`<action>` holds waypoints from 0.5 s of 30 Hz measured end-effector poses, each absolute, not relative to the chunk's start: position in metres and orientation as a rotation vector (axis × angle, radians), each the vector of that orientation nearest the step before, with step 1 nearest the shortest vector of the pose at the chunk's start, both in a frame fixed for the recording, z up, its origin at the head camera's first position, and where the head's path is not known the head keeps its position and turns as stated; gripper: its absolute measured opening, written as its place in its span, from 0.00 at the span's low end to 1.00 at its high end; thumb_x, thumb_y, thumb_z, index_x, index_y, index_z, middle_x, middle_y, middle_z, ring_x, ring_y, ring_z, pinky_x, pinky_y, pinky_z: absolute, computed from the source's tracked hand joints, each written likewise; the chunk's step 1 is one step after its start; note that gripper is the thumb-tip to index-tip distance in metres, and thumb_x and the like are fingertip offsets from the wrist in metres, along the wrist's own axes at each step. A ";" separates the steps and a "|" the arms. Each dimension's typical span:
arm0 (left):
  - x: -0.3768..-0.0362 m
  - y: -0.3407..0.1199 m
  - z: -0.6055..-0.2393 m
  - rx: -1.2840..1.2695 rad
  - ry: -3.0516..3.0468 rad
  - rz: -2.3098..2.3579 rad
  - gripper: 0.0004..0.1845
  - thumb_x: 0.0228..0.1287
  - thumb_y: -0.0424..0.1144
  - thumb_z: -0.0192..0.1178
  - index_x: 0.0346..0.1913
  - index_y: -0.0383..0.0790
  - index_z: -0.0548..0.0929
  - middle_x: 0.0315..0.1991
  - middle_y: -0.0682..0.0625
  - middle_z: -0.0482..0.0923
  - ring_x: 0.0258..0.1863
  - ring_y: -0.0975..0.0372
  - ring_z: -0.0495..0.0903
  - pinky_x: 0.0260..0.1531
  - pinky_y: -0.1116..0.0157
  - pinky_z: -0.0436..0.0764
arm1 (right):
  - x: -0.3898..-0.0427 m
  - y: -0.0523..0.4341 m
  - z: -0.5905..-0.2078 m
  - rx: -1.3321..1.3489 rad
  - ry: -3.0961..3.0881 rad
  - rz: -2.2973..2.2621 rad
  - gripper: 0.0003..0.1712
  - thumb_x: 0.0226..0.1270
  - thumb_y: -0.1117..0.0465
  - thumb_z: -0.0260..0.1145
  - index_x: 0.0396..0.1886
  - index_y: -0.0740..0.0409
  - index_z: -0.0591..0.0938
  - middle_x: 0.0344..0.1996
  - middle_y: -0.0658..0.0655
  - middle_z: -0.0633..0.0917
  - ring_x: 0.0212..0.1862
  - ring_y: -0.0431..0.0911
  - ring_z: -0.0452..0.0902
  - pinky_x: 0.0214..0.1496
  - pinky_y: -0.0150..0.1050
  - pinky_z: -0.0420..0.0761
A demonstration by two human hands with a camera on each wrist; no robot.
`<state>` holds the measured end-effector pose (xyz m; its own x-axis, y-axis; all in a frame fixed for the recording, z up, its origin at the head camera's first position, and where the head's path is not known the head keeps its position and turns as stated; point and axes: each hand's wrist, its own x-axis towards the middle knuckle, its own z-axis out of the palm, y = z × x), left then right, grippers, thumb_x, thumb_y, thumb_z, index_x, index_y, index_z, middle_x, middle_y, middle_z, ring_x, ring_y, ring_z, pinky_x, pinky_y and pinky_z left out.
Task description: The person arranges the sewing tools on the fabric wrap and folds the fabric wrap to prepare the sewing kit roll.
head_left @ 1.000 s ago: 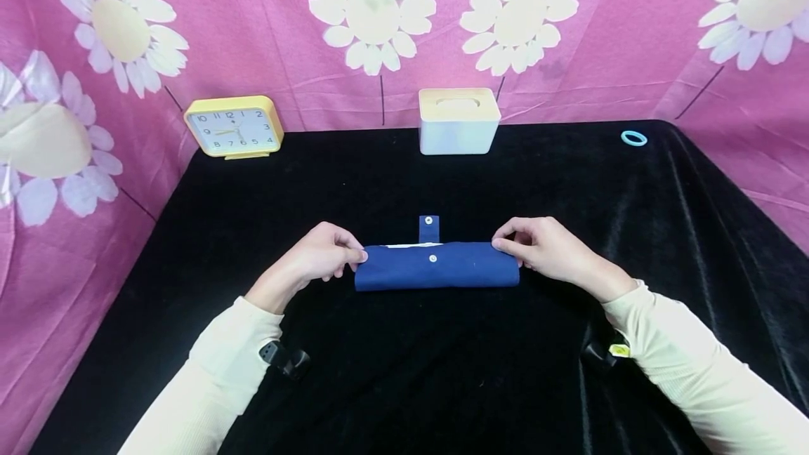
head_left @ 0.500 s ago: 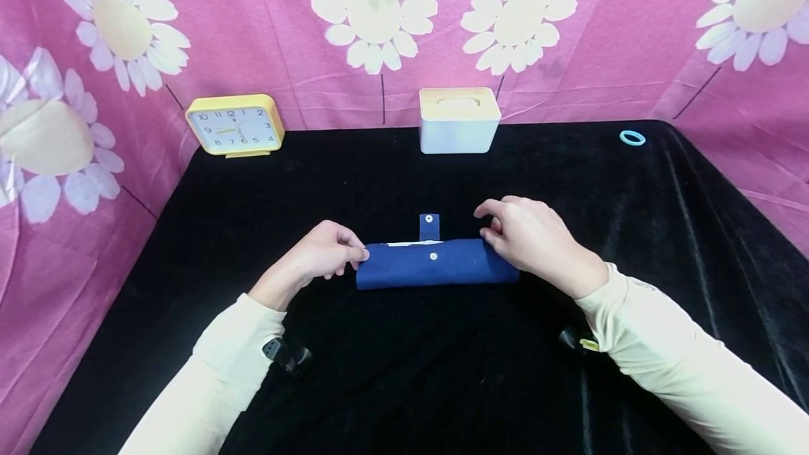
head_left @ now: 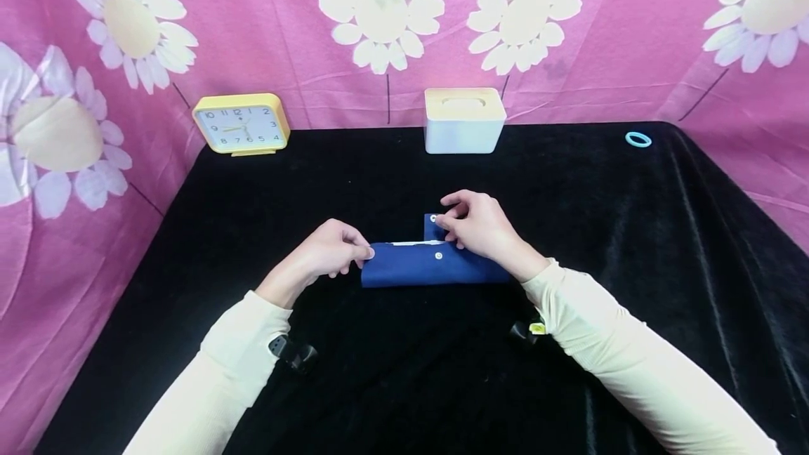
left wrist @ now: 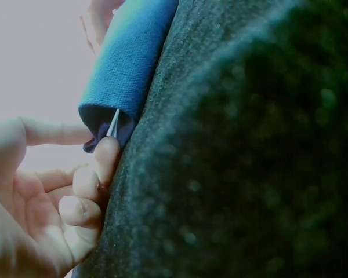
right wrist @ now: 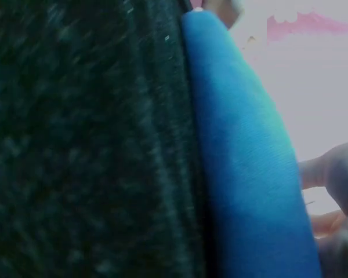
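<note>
**At the middle of the counter: a rolled blue cloth steadied at one end, its strap pinched at the other**

At the middle of the black-draped counter (head_left: 189, 244) we have the rolled blue cloth (head_left: 411, 271) lying crosswise in front of us, its long axis running left to right. Our left hand (head_left: 329, 253) sits at the roll's left end, fingers curled, fingertips (left wrist: 107, 159) touching the open end where the layers show. We judge that it braces the roll so that it neither slides nor loosens.

Our right hand (head_left: 477, 225) reaches across the far edge of the roll and pinches the short snap strap (head_left: 432, 225), which sticks out flat toward the back. The matching snap (head_left: 438, 255) on the roll's upper face lies bare, just nearer to us than that grip; the strap is not yet folded onto it.

So the roll lies between the hands: the left grip at its end, the right grip at its far middle, on the strap.

Well behind stand a yellow clock (head_left: 241, 124), a white tissue box (head_left: 464, 120) and a small blue ring (head_left: 638, 139).
</note>
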<state>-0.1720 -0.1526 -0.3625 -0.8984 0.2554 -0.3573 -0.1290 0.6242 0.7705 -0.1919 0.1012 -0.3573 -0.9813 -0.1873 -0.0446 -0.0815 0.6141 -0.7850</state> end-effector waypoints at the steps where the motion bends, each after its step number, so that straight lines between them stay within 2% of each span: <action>1: -0.172 -0.153 -0.363 0.099 2.414 1.192 0.06 0.59 0.37 0.62 0.32 0.39 0.86 0.24 0.49 0.79 0.13 0.64 0.68 0.11 0.71 0.64 | -0.193 0.101 -0.360 -0.212 2.712 -1.307 0.21 0.63 0.59 0.65 0.54 0.62 0.77 0.33 0.59 0.86 0.20 0.41 0.81 0.24 0.35 0.80; 7: -0.172 -0.152 -0.363 0.089 2.422 1.171 0.06 0.59 0.37 0.62 0.33 0.39 0.86 0.24 0.49 0.79 0.13 0.64 0.68 0.11 0.71 0.64 | -0.195 0.103 -0.369 -0.223 2.695 -1.322 0.21 0.62 0.59 0.66 0.54 0.62 0.78 0.34 0.59 0.86 0.21 0.39 0.81 0.23 0.34 0.79; 15: -0.171 -0.152 -0.363 0.095 2.411 1.189 0.06 0.59 0.37 0.62 0.33 0.39 0.86 0.24 0.48 0.79 0.13 0.64 0.68 0.11 0.71 0.65 | -0.195 0.106 -0.376 -0.249 2.605 -1.452 0.17 0.60 0.65 0.66 0.49 0.62 0.81 0.28 0.57 0.86 0.21 0.38 0.78 0.22 0.31 0.77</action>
<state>-0.1715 -0.1525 -0.3632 -0.8972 0.2529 -0.3620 -0.1332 0.6266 0.7679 -0.1947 0.1061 -0.3761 -0.9752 -0.2158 -0.0485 -0.0723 0.5182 -0.8522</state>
